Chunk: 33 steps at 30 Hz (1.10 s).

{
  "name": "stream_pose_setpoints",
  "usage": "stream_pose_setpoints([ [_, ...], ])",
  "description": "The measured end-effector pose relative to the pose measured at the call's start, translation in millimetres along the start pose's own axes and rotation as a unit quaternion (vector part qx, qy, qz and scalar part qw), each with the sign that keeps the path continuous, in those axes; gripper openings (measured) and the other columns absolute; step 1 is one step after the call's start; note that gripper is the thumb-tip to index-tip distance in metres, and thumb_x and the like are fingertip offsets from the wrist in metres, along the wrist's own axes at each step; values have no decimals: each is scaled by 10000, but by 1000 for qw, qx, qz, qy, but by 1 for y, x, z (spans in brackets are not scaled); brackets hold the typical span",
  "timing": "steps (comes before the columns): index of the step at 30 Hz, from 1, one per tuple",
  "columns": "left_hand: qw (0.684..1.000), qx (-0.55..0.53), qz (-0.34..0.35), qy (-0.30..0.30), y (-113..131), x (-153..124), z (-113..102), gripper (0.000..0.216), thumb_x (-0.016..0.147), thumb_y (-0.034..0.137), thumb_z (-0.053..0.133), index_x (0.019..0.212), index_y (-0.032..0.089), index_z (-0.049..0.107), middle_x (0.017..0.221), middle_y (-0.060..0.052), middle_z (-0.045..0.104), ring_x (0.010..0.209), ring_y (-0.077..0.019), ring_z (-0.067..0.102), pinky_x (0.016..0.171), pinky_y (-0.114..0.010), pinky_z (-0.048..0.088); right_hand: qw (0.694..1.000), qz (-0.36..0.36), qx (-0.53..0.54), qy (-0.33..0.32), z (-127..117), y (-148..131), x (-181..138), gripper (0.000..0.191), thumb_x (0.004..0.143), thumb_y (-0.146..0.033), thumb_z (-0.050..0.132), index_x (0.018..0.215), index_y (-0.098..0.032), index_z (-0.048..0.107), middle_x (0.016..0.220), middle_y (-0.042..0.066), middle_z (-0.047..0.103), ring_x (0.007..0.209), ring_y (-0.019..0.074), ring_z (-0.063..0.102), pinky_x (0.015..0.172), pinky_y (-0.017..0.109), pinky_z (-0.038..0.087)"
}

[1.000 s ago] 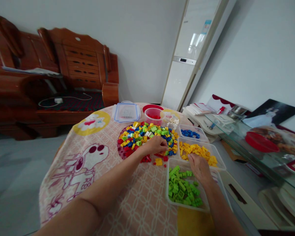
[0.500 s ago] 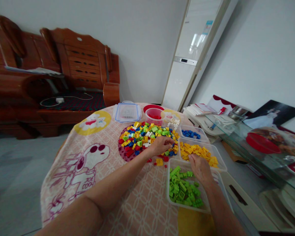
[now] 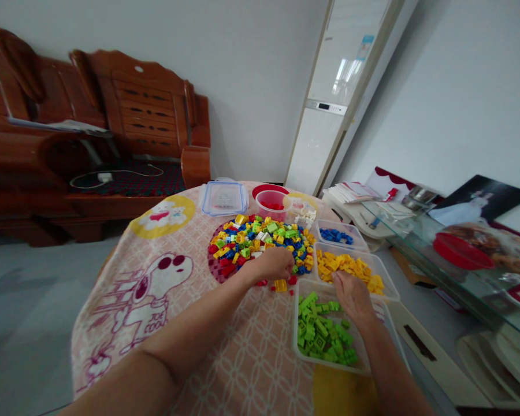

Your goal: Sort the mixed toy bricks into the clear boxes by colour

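Observation:
A heap of mixed toy building bricks (image 3: 242, 237) in yellow, blue, red, green and white lies on the round table. Over its near right part is my left hand (image 3: 277, 263), fingers curled down into the bricks; what they grip is hidden. My right hand (image 3: 353, 294) is closed at the near rim of a clear box of yellow bricks (image 3: 346, 267), its forearm crossing a box of green bricks (image 3: 320, 332). I cannot make out anything between its fingers. One larger yellow brick (image 3: 281, 285) and small red bricks (image 3: 292, 279) lie just in front of the heap.
Behind stand a box of blue bricks (image 3: 335, 236), a pile of white bricks (image 3: 305, 215), a round tub (image 3: 271, 202) with red bricks and a blue-rimmed lid (image 3: 224, 198). A glass shelf (image 3: 416, 245) runs along the right. A wooden bench (image 3: 143, 110) is at the back left.
My left hand has moved left and slightly nearer across the heap, and its fingers now curl down out of sight. My right hand has stayed almost where it was.

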<state>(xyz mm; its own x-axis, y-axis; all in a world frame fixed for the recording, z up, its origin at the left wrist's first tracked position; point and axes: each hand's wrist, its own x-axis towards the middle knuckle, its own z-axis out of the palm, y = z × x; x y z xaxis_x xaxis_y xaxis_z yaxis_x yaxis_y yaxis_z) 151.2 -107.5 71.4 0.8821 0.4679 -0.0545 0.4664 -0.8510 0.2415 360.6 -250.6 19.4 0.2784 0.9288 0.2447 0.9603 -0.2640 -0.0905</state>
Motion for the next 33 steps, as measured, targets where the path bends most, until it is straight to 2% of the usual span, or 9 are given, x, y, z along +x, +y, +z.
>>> stream_pose_setpoints([
  [3,999,33,-5,-37,6,-6,-4,155,719,148,627,779,182,766,789,-82,747,792,-224,702,681,-270,508,1000,-5,5,5,-1,0,0,384,1006,-279,352,778,-175,643,750,74,692,689,169,612,655,280,328],
  [13,994,106,26,-26,21,-12,7,168,723,124,673,876,130,743,858,-184,734,876,-327,712,735,-405,568,1000,1,7,3,-3,-2,-2,399,1006,-296,335,774,-186,641,743,69,689,679,170,600,652,282,325],
  [17,994,107,24,-8,26,-15,9,175,757,92,631,892,122,738,857,-193,731,873,-326,713,735,-413,574,1000,1,10,-7,-3,-2,-1,390,1010,-289,340,785,-181,640,760,65,689,694,167,601,667,280,323],
  [22,994,105,32,-11,20,-14,7,202,747,64,595,877,119,739,882,-192,736,878,-318,713,724,-391,565,1000,7,6,-16,-5,-3,-1,394,1012,-289,341,784,-177,642,748,69,690,690,167,604,660,279,320],
  [28,999,5,39,35,7,-8,-3,191,719,86,592,800,154,752,834,-113,749,816,-256,703,707,-316,524,1000,7,3,-5,-4,-4,-1,390,1006,-293,348,788,-177,650,753,75,696,685,169,607,651,278,322],
  [31,990,-102,45,84,3,2,2,216,726,105,589,848,170,754,771,-43,742,752,-182,684,700,-246,501,1000,9,2,-3,-3,-3,-1,392,1003,-290,346,791,-176,656,761,80,701,689,173,609,653,280,330],
  [33,971,-204,36,119,4,10,12,232,744,124,583,903,163,746,749,-19,735,714,-150,676,677,-215,496,1000,8,4,-3,-2,-2,0,390,1000,-288,347,791,-176,657,767,82,704,700,177,613,657,281,337],
])
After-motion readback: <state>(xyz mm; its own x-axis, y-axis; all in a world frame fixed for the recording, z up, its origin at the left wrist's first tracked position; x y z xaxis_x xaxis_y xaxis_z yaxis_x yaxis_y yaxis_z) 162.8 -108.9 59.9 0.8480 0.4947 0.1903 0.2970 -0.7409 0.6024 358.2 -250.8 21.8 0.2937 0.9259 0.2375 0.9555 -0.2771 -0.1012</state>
